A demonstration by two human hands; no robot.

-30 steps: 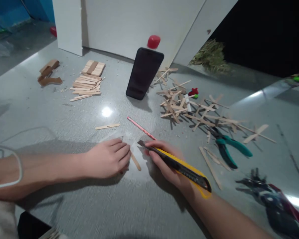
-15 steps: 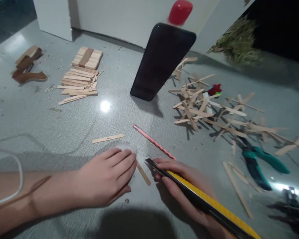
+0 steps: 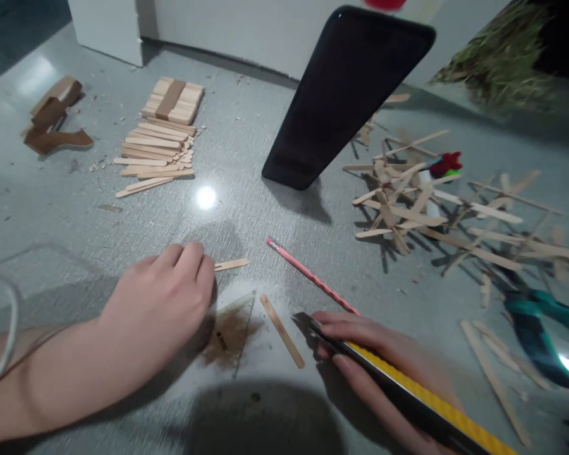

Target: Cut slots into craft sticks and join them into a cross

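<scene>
My right hand (image 3: 403, 351) is closed around a yellow and black utility knife (image 3: 427, 398), its blade pointing toward ten o'clock and its tip apart from the wood. At nine o'clock from that hand, just beyond the blade, a loose craft stick (image 3: 282, 332) lies flat on the counter (image 3: 227, 208), with a clear set square (image 3: 236, 328) beside it. Farther at nine o'clock is my left hand (image 3: 164, 303), palm down with the fingers curled; at its two o'clock a slotted craft stick (image 3: 234, 265) pokes out from behind them, and I cannot tell whether I am pinching it. From my right hand again, a pink pencil (image 3: 308, 275) slants away toward ten to eleven o'clock, its near end by my fingers. Around twelve stands a dark phone (image 3: 346, 95), at one o'clock a jumble of crossed craft sticks (image 3: 408, 218), and at three the teal-handled pliers (image 3: 526, 313). Far off at ten o'clock lie a fanned row of craft sticks (image 3: 154, 151) and a banded bundle (image 3: 173, 101).
</scene>
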